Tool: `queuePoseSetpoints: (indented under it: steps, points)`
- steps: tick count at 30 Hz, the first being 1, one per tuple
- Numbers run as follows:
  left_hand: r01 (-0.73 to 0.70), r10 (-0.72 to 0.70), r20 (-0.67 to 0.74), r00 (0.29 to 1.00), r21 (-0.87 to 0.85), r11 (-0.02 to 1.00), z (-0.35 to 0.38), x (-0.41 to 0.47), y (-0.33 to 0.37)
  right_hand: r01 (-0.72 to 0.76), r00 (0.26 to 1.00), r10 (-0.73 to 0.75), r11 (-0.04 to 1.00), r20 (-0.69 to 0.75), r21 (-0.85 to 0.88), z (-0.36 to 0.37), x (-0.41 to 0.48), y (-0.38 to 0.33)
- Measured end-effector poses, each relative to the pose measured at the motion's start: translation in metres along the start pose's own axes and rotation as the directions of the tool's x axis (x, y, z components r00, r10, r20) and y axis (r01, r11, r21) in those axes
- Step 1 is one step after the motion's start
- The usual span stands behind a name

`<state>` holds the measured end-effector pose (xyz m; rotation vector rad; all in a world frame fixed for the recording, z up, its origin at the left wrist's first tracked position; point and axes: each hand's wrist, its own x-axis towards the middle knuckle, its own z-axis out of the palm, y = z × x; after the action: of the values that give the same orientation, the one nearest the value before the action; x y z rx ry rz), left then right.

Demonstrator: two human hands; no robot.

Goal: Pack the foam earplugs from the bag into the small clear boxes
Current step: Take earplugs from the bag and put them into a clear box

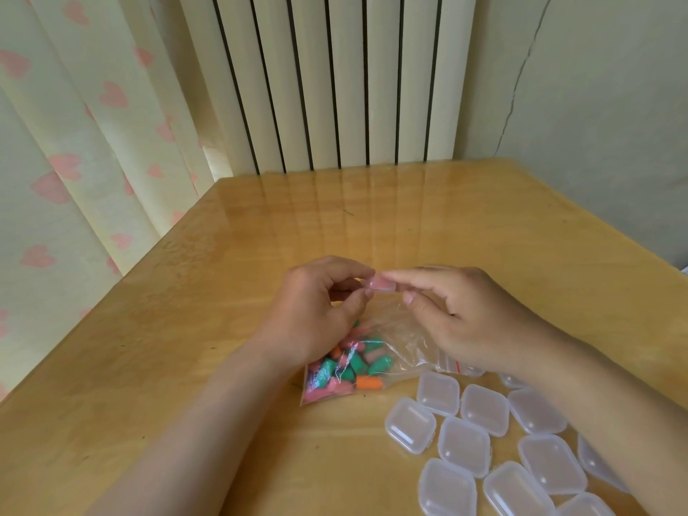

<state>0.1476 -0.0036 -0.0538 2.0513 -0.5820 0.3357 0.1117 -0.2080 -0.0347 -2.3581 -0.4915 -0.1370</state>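
~11 boxes [484, 409] by 1 bag [402, 331]; L fingers [348, 267], R fingers [415, 279] pinch 1 box [386, 288].

A glossy wooden table [260, 236] fills the foreground, soft light gleaming off its top and mirroring the cream ribbed radiator [335, 80] right behind it. To the left hangs a pale curtain [74, 124] dotted with pink hearts. To the right is a plain wall [603, 106] with a long crack [521, 76].

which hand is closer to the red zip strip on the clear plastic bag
Right. The right hand is right over the red zip strip of the clear plastic bag; the left hand is over the bag's other end, above the coloured foam earplugs.
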Motion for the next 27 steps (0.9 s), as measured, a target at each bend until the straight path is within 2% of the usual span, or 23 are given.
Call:
queuePoseSetpoints:
  steps: [2, 5, 10, 17, 20, 27]
  points:
    - [0.044, -0.044, 0.007, 0.999, 0.027, 0.999, 0.002, 0.001, -0.004, -0.055, 0.995, 0.062, 0.995, 0.079, -0.083, 0.001, 0.000, 0.000]
    - [0.171, -0.170, 0.050, 0.984, -0.025, 0.985, 0.006, 0.000, -0.004, -0.075, 0.979, 0.108, 0.980, 0.172, -0.186, 0.003, -0.001, 0.000]
    - [0.256, -0.254, 0.115, 0.960, 0.001, 0.967, 0.004, -0.001, -0.003, -0.060, 0.970, 0.112, 0.970, 0.216, -0.235, 0.004, -0.001, -0.003]
    - [0.216, -0.244, 0.147, 0.959, 0.182, 0.959, 0.000, -0.001, 0.002, 0.026, 0.940, 0.083, 0.949, 0.330, -0.313, 0.006, 0.001, -0.007]
    - [0.157, -0.216, 0.158, 0.964, 0.322, 0.934, -0.005, 0.001, 0.005, 0.035, 0.927, 0.099, 0.938, 0.362, -0.346, 0.006, 0.001, -0.006]
    - [0.150, -0.225, 0.200, 0.954, 0.333, 0.931, -0.008, 0.000, 0.012, 0.069, 0.916, 0.122, 0.890, 0.382, -0.451, 0.010, 0.000, -0.012]
